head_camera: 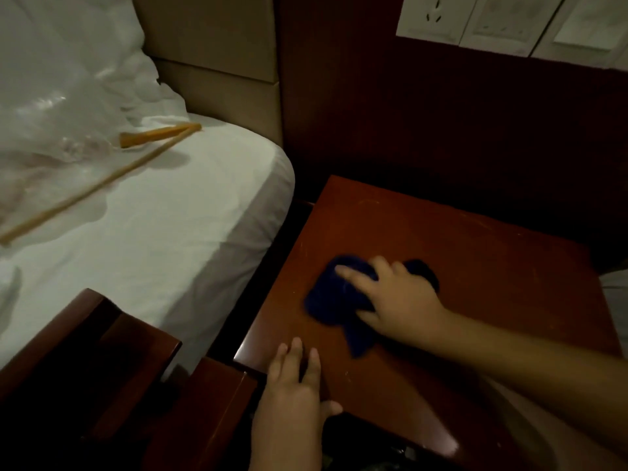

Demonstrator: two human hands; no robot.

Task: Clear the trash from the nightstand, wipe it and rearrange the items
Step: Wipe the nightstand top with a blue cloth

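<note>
Right hand (397,300) presses blue cloth (334,300) flat on nightstand (475,260)

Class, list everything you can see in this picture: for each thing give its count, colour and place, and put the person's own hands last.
nightstand: one, reddish-brown, centre right
cloth: one, dark blue, on the nightstand top
bed: one, white sheet, left
chopsticks: two, tan, on the bed
plastic bag: one, clear, on the bed
wall sockets: white, top right
right hand: one, presses on the cloth
left hand: one, flat on the nightstand's front edge
</note>
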